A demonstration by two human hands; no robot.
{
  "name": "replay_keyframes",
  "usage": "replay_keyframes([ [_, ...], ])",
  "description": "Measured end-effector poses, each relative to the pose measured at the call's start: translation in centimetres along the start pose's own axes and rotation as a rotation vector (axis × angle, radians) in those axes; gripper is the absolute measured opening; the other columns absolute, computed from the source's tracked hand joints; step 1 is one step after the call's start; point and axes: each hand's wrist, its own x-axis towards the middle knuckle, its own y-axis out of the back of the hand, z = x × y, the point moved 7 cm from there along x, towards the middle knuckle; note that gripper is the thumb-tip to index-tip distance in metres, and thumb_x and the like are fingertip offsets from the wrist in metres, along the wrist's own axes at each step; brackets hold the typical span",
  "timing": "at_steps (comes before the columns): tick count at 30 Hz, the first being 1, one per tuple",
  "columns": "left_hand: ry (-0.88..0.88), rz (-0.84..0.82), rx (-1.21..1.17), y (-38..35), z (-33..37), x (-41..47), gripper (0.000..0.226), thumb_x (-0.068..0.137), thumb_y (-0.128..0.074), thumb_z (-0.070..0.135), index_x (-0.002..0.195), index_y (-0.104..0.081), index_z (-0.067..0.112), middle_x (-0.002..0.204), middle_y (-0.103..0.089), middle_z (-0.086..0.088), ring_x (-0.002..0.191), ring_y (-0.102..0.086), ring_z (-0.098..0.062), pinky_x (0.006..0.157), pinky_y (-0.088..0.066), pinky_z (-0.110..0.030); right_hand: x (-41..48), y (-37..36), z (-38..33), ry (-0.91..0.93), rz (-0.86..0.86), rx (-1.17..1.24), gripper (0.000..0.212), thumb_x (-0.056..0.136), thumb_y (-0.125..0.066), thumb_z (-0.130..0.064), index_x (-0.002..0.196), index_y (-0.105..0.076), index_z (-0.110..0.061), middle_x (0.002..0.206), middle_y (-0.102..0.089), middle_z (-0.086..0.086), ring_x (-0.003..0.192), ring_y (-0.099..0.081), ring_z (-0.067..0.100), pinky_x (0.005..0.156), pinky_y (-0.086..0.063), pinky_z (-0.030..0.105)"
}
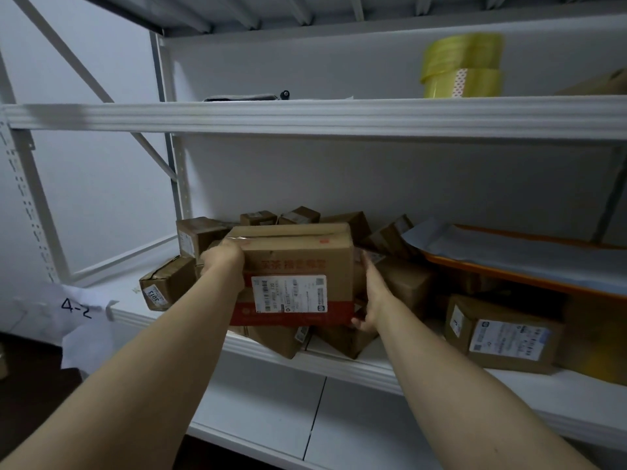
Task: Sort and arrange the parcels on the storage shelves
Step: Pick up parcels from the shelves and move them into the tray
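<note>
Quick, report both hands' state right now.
Left hand: grips the upper left corner of the red-banded box.
Right hand: holds the same box's right side, thumb at its lower edge.

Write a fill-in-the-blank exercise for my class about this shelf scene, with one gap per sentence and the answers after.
The left hand and the right hand hold a box made of ____.
The band along the bottom of that box is ____.
The rolls of tape on the upper shelf are ____.
The paper sheet hanging at the left reads ____.
Missing words: cardboard; red; yellow; 4-2.
</note>
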Motion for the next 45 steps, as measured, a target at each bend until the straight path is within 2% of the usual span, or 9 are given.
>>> replay_keyframes([
  [3,0.045,0.021,-0.127,1.6,0.0,0.9,0.045,0.091,-0.043,0.027,0.135,-0.044,0.016,0.122,-0.06,-0.008,0.103,-0.06,-0.026,0.074,-0.05,-0.036,-0.6,-2.2,-1.4,0.084,-0.187,0.039,0.064,0.081,-0.06,-0.064,0.119,-0.062,-0.012,0.103,-0.066,0.016,0.094,-0.063,0.032,0.086,-0.053,0.043],
  [9,0.175,-0.023,-0.3,4.1,-2.4,2.3,0.063,0.064,-0.057,0.039,0.125,-0.046,0.027,0.112,-0.061,-0.012,0.094,-0.061,-0.042,0.069,-0.047,-0.069,-2.7,-7.1,-2.9,0.194,-0.444,0.051,0.055,0.078,-0.071,-0.046,0.125,-0.06,-0.019,0.116,-0.067,0.015,0.106,-0.062,0.036,0.086,-0.05,0.056],
  [13,0.091,-0.083,-0.234,5.1,-1.2,-1.8,0.025,0.09,-0.045,0.034,0.11,-0.052,0.02,0.105,-0.061,-0.006,0.094,-0.06,-0.028,0.084,-0.053,-0.048,-2.6,-8.8,-2.3,0.262,-0.539,0.037,0.071,0.067,-0.078,-0.032,0.133,-0.051,-0.031,0.125,-0.063,0.012,0.113,-0.059,0.038,0.087,-0.047,0.065],
  [19,0.206,-0.297,-0.009,7.1,-0.6,-4.4,0.106,0.051,-0.047,0.095,0.103,-0.067,0.005,0.104,-0.069,-0.016,0.1,-0.065,-0.037,0.09,-0.05,-0.052,-3.3,-11.5,-0.3,0.282,-0.685,-0.019,0.063,0.08,-0.066,0.001,0.131,-0.053,-0.033,0.118,-0.066,0.011,0.109,-0.061,0.036,0.085,-0.049,0.06],
  [22,0.178,-0.381,0.068,8.7,-0.1,-5.8,0.084,0.059,-0.054,0.084,0.102,-0.067,0.013,0.107,-0.065,-0.017,0.101,-0.061,-0.037,0.081,-0.051,-0.051,-2.9,-12.5,0.3,0.274,-0.707,0.002,0.068,0.076,-0.057,0.012,0.131,-0.055,-0.028,0.114,-0.067,0.011,0.107,-0.06,0.035,0.084,-0.05,0.055],
  [26,0.135,-0.282,0.058,12.0,-1.0,-4.2,0.075,0.049,-0.065,0.066,0.108,-0.064,0.021,0.115,-0.062,-0.014,0.106,-0.059,-0.033,0.085,-0.046,-0.05,-3.9,-14.2,2.1,0.159,-0.764,0.0,0.027,0.085,-0.047,-0.026,0.104,-0.066,-0.025,0.096,-0.06,0.01,0.092,-0.055,0.029,0.092,-0.04,0.048],
  [29,0.084,-0.229,-0.011,13.3,-1.8,-2.9,0.067,0.059,-0.063,0.059,0.115,-0.063,0.024,0.113,-0.065,-0.011,0.104,-0.063,-0.03,0.081,-0.049,-0.046,-3.7,-15.8,4.3,0.075,-0.769,-0.17,0.06,0.07,-0.064,-0.065,0.116,-0.064,-0.025,0.115,-0.067,0.013,0.111,-0.057,0.034,0.101,-0.036,0.059],
  [35,-0.023,-0.238,-0.065,15.8,-0.9,0.2,0.051,0.074,-0.057,0.058,0.11,-0.064,0.022,0.105,-0.069,-0.009,0.096,-0.064,-0.026,0.084,-0.05,-0.041,-2.7,-21.4,6.7,0.042,-0.671,-0.267,0.053,0.071,-0.07,-0.046,0.115,-0.06,-0.02,0.112,-0.065,0.015,0.112,-0.056,0.035,0.107,-0.031,0.056],
  [45,0.175,-0.343,0.094,25.5,-0.4,9.2,0.066,0.064,-0.07,0.059,0.119,-0.056,0.024,0.122,-0.058,-0.017,0.114,-0.055,-0.034,0.094,-0.043,-0.056,0.0,-35.2,11.1,0.018,-0.613,-0.165,0.032,0.077,-0.066,-0.037,0.103,-0.064,-0.017,0.097,-0.069,0.008,0.093,-0.062,0.026,0.08,-0.048,0.036],
])
